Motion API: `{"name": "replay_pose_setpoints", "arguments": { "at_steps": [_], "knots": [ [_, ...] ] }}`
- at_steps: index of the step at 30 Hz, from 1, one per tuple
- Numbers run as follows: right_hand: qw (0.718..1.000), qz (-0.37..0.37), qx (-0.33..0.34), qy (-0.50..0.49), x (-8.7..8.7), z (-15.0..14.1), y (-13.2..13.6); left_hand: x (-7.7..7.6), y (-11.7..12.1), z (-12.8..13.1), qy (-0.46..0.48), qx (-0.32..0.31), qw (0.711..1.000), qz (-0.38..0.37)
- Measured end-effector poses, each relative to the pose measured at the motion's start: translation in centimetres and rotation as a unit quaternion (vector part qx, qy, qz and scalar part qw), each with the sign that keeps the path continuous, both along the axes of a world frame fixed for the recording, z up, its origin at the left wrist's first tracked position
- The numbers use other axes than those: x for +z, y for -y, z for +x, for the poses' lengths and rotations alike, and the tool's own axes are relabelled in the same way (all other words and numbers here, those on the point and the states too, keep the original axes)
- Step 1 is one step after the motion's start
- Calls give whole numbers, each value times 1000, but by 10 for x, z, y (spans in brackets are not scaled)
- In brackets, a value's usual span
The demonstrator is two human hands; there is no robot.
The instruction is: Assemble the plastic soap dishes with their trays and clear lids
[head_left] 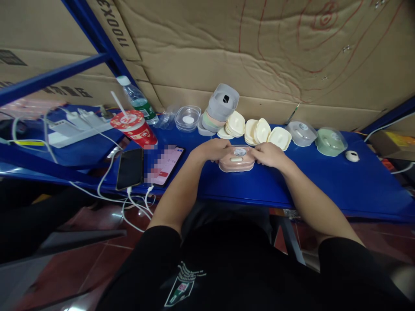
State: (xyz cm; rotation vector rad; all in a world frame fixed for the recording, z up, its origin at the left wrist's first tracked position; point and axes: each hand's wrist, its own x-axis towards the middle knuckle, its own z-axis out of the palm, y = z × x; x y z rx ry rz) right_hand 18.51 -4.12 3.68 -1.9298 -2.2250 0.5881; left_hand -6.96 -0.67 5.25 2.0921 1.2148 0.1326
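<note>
A pink plastic box with a clear lid (237, 165) rests on the blue table in front of me, a round label on its top. My left hand (218, 149) grips its left side, the fingers curled and partly hidden. On the opposite side, my right hand (269, 154) is closed on the box's edge. Just behind are stacks of cream plastic pieces (251, 130) and a pile of grey containers (223, 103). To the right stand a grey lidded box (301, 133) and a green lidded box (330, 141).
Left of my arms lie two phones (130, 168) with white charging cables. A red paper cup with a straw (138, 129), a water bottle (139, 101) and clear lids (188, 119) stand behind them. A small white object (352, 156) lies at right. Cardboard (201, 47) walls the back.
</note>
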Motion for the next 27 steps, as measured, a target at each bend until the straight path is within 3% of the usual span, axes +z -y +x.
{"name": "replay_pose_setpoints", "arguments": {
  "at_steps": [10, 16, 22, 27],
  "knots": [
    [1000, 17, -10, -2, -1, 3, -3, -9, -8, 0, 20, -22, 999, 26],
    [999, 31, 27, -5, -3, 5, -3, -8, -9, 1, 37, -15, 999, -14],
    [976, 197, -10, 88, 11, 14, 10, -16, -7, 12, 92, -39, 991, -90],
    [954, 300, 6, -10, 24, 0, 28, -35, 4, 41, 233, -122, 950, -170]
  ]
}}
